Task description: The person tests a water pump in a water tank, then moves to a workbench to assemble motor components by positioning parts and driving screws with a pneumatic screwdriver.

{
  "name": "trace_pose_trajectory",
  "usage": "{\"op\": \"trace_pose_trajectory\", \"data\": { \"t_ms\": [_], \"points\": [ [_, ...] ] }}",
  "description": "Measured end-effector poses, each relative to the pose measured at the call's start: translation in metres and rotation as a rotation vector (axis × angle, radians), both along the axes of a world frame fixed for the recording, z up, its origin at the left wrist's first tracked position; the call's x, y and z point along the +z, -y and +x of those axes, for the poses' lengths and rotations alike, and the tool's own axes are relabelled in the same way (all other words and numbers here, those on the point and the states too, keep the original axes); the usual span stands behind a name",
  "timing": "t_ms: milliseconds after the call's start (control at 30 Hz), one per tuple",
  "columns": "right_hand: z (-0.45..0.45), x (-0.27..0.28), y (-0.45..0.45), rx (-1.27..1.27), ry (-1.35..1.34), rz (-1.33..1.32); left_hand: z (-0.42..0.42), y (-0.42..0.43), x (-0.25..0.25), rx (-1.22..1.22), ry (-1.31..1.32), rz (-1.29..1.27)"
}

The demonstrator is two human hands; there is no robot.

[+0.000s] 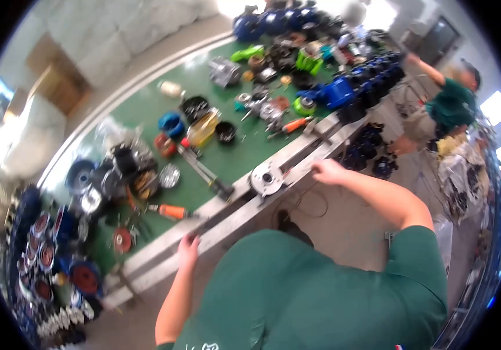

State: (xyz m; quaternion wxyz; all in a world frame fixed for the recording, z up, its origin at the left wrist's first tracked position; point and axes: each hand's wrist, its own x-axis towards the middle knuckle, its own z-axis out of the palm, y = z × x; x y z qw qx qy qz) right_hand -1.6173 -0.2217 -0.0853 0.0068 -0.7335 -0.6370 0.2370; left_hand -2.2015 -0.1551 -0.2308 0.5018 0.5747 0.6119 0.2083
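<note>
A round silver metal flange with a dark centre hole [266, 179] sits on the metal rails [215, 230] along the bench's near edge. To its right is my right hand [327, 172], fingers curled together over the rail; whatever they hold, if anything, is hidden. My left hand [188, 249] is by the near rail, further left, with its fingers too blurred to read. Just beyond it lies an orange-handled tool [171, 211]. A hammer-like tool with a dark head [222, 190] rests against the far rail, between my hands.
The green bench top [145, 111] carries a blue ring-shaped part [171, 124], black bowls [225, 132] and an orange-handled tool [297, 124]. Blue motor housings [338, 93] line the right end; more parts [84, 277] crowd the left. Another person [453, 105] stands at right.
</note>
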Motion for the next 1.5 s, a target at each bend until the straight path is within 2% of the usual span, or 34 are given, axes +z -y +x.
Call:
{"op": "trace_pose_trajectory", "data": {
  "t_ms": [33,67,133,167,267,300,333,367,400,433,467,533,567,600,633,700,733,800,900,967,1000,1033,1100,1167,1200,1233,1300,1333,1367,1433,1500],
  "points": [
    [0.011,-0.017,0.005,-0.073,-0.055,-0.011,0.036,-0.006,0.002,0.015,0.078,-0.006],
    [0.017,-0.032,0.011,-0.139,-0.147,0.010,0.075,-0.010,0.027,-0.005,0.114,-0.023],
    [0.016,-0.061,0.011,-0.219,-0.234,0.014,0.131,-0.013,0.022,-0.016,0.220,-0.021],
    [0.017,-0.074,0.011,-0.263,-0.273,0.018,0.153,-0.012,0.010,-0.034,0.205,0.013],
    [0.010,-0.127,0.005,-0.216,-0.437,0.026,0.211,-0.001,0.033,-0.127,0.060,-0.093],
    [0.002,-0.107,-0.003,-0.123,-0.462,-0.056,0.225,0.002,0.034,-0.172,0.014,-0.093],
    [0.001,-0.119,-0.007,0.038,-0.387,-0.018,0.232,0.006,0.018,-0.225,0.008,-0.072],
    [0.000,-0.136,-0.005,0.118,-0.402,0.083,0.239,0.010,0.010,-0.250,-0.058,-0.086],
    [-0.001,-0.137,-0.011,0.203,-0.413,0.074,0.243,0.015,-0.006,-0.270,-0.075,-0.071],
    [-0.004,-0.145,-0.012,0.234,-0.454,0.139,0.248,0.019,-0.013,-0.303,-0.125,-0.019],
    [-0.008,-0.148,-0.015,0.250,-0.467,0.087,0.253,0.024,-0.013,-0.311,-0.202,0.038],
    [-0.012,-0.147,-0.017,0.282,-0.529,0.191,0.243,0.033,-0.058,-0.301,-0.255,0.200],
    [-0.015,-0.153,-0.016,0.241,-0.515,0.135,0.248,0.033,-0.051,-0.292,-0.277,0.191],
    [-0.015,-0.159,-0.016,0.237,-0.531,0.157,0.259,0.036,-0.038,-0.233,-0.423,0.165],
    [-0.016,-0.168,-0.018,0.271,-0.541,0.172,0.264,0.036,-0.035,-0.144,-0.338,0.100],
    [-0.013,-0.175,-0.021,0.305,-0.551,0.179,0.256,0.027,-0.051,-0.218,-0.380,0.258],
    [-0.012,-0.174,-0.023,0.312,-0.604,0.220,0.262,0.023,-0.043,-0.116,-0.335,0.144],
    [-0.009,-0.178,-0.031,0.322,-0.715,0.258,0.259,0.015,-0.027,-0.198,-0.279,0.015],
    [-0.016,-0.182,-0.051,0.227,-0.842,0.167,0.262,0.005,-0.007,-0.190,-0.251,0.211],
    [-0.020,-0.185,-0.066,0.107,-0.846,0.206,0.281,-0.005,0.024,-0.129,-0.155,0.209],
    [-0.014,-0.159,-0.070,-0.002,-0.901,0.075,0.298,-0.009,0.054,-0.105,-0.275,0.227],
    [-0.013,-0.151,-0.075,-0.087,-0.925,0.084,0.308,-0.017,0.074,-0.118,-0.380,0.246],
    [-0.010,-0.132,-0.088,-0.218,-0.916,0.160,0.303,-0.049,0.055,-0.107,-0.413,0.195],
    [-0.018,-0.153,-0.121,-0.331,-0.795,0.215,0.300,-0.078,0.015,0.191,0.066,-0.012],
    [-0.012,-0.145,-0.133,-0.336,-0.799,0.281,0.327,-0.073,0.075,0.197,0.150,-0.210],
    [-0.012,-0.131,-0.141,-0.342,-0.815,0.342,0.334,-0.072,0.089,0.187,0.270,-0.228],
    [-0.009,-0.080,-0.152,-0.287,-0.572,0.243,0.310,-0.085,0.027,0.219,0.405,-0.419],
    [-0.010,-0.053,-0.157,-0.255,-0.466,0.169,0.309,-0.078,0.024,0.187,0.432,-0.525],
    [-0.017,-0.052,-0.162,-0.167,-0.390,0.127,0.314,-0.066,0.022,0.253,0.517,-0.644],
    [-0.029,-0.051,-0.178,0.005,-0.239,0.046,0.311,-0.046,0.003,0.123,0.559,-0.802],
    [-0.053,-0.053,-0.182,0.154,-0.160,0.061,0.296,-0.046,-0.057,0.002,0.512,-0.973]
  ]
}}
